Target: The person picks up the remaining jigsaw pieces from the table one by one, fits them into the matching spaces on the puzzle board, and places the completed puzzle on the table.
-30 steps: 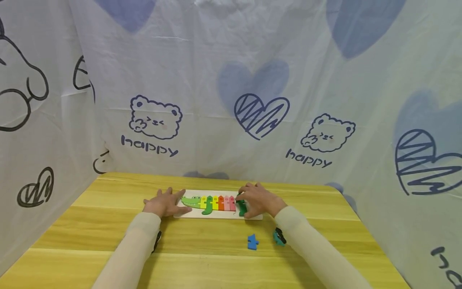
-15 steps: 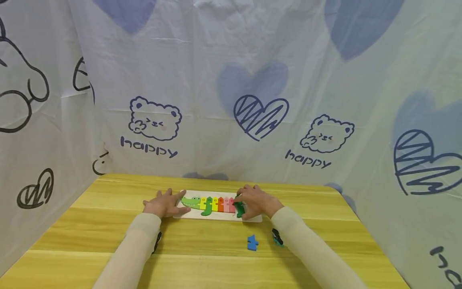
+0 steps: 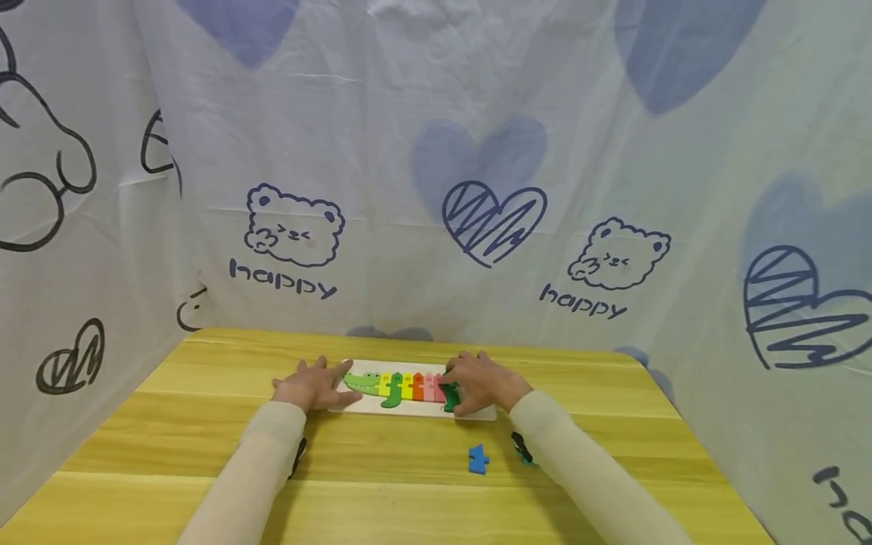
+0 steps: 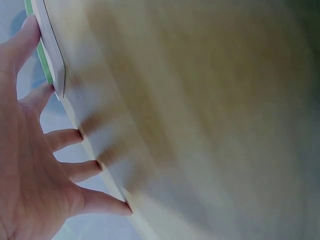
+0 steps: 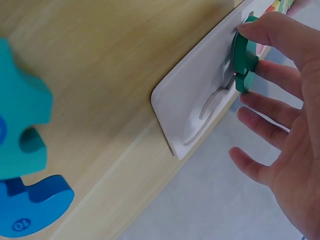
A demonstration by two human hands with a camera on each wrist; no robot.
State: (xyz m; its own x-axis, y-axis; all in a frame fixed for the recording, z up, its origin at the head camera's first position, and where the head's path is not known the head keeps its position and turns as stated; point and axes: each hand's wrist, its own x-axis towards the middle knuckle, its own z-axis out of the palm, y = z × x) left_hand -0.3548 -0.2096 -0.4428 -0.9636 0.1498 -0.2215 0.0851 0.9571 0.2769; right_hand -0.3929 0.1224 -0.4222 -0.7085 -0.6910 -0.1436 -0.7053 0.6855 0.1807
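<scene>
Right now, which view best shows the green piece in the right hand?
Right wrist view: the green piece appears large in the right hand. The head view shows it small, partly hidden by that hand; the left wrist doesn't show it.

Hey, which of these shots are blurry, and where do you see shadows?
Left wrist view: tabletop badly blurred, left hand sharper, dark smudges beside it. Right wrist view: right hand and green piece fairly crisp. Head view: fairly even light, soft shadows beside both sleeves.
</scene>
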